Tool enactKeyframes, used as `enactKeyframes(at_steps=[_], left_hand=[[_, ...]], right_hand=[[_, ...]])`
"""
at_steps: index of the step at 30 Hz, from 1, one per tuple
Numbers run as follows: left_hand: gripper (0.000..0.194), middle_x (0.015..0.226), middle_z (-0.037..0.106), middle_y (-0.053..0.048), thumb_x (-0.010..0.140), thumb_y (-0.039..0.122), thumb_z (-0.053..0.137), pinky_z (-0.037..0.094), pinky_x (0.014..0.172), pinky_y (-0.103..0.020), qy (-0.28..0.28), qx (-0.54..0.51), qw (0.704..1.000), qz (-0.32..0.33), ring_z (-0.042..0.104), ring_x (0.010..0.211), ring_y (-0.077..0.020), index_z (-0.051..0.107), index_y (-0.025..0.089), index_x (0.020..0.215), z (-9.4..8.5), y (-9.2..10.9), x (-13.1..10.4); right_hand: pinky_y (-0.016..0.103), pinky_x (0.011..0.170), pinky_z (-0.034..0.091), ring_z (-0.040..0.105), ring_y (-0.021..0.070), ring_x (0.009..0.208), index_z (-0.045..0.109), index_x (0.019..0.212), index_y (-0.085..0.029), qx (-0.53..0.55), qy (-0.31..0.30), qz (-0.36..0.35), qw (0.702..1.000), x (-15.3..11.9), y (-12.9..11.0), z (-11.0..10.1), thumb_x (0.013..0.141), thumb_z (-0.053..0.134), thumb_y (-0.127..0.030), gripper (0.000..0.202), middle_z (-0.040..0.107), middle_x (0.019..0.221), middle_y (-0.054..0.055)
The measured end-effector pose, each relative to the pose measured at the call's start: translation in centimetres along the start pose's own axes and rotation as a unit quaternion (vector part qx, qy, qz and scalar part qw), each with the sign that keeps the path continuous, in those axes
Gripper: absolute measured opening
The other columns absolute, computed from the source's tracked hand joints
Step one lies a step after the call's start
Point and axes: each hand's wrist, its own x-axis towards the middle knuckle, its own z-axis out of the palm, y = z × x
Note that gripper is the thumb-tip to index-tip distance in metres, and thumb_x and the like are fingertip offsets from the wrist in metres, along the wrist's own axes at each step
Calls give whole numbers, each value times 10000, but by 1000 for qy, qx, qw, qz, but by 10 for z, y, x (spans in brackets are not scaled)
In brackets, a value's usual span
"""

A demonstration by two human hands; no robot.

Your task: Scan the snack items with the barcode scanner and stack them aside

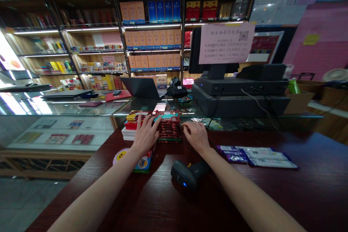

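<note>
My left hand (146, 133) has its fingers spread, with the fingertips at the left edge of a stack of dark red snack packets (169, 131). A packet with a teal patch (167, 117) is on top. Just left of it, partly behind my fingers, small red and yellow boxes (131, 121) sit on a white stack (128, 134). My right hand (196, 136) is curled closed just right of the packets; its palm is hidden, so I cannot tell whether it holds anything. A black barcode scanner (185, 175) lies between my forearms.
Purple and white packets (268, 157) lie on the dark wooden counter (307, 188) at right. Under my left forearm are a blue packet (145, 163) and a round yellow-faced item (121, 156). A register (241, 92) and a laptop (141, 87) stand behind on the glass counter.
</note>
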Motion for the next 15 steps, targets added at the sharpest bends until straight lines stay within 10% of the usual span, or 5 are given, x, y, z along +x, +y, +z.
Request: enactKeyframes(at_steps=[15], left_hand=[[616, 1485, 494, -113, 902, 311, 547, 100, 1226, -573, 4, -5, 1000, -3, 417, 1375, -302, 398, 250, 1496, -7, 4, -1]], right_hand=[[344, 837, 362, 653, 218, 904, 683, 997, -217, 0, 16, 2, 1000, -14, 18, -11, 937, 518, -181, 179, 763, 968, 43]])
